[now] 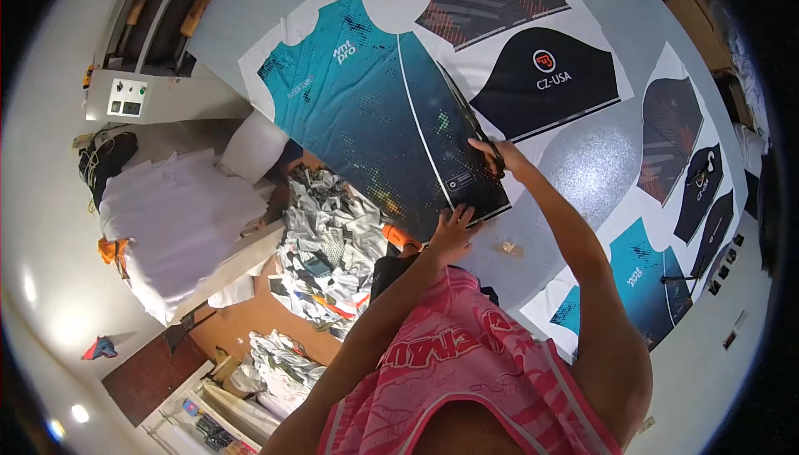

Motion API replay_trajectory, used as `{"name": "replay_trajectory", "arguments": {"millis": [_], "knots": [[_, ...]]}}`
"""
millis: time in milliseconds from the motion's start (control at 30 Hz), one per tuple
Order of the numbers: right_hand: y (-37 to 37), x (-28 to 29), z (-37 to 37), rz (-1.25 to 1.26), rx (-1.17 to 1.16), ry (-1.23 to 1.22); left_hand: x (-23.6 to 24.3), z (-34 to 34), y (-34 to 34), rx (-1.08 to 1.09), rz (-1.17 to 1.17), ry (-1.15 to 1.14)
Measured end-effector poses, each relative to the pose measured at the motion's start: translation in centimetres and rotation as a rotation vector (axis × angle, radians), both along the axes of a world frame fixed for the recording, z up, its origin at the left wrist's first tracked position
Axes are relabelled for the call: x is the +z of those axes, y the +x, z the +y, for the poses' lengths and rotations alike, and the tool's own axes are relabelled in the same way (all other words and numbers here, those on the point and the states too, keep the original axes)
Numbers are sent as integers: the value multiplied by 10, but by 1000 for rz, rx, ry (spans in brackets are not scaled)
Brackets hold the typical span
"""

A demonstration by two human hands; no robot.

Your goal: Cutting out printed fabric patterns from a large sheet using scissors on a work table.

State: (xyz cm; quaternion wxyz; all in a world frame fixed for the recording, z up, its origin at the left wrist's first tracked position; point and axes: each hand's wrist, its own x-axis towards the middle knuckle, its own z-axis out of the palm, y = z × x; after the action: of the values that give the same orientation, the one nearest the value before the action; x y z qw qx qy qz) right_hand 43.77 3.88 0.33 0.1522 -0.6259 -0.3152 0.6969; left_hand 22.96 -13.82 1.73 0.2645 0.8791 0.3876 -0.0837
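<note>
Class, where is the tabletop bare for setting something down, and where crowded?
Bare: glossy tabletop between the black sleeve panel and the patterned sleeve panel farther right; also beyond the white paper upper-left of the large teal jersey panel. Crowded: its lower end, with left hand, right hand and scissors.

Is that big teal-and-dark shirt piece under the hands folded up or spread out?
Spread out: the shirt piece lies open across the table, its curved top and lower edge both showing, the left hand at that edge.
</note>
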Motion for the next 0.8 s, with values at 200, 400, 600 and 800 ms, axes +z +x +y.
{"name": "replay_trajectory", "arguments": {"millis": [200, 400, 600, 800], "knots": [[-13, -9, 36, -15, -3, -83, 5, 4, 0, -8, -22, 3], [-20, -6, 45, -98, -25, -18, 5, 3, -3, 1, -111, 40], [-26, 0, 81, 3, -53, -9, 6, 4, -3, -17, -38, -26], [-34, -4, 95, -77, 1, 50, 6, 5, -6, 7, -88, -59]]}}
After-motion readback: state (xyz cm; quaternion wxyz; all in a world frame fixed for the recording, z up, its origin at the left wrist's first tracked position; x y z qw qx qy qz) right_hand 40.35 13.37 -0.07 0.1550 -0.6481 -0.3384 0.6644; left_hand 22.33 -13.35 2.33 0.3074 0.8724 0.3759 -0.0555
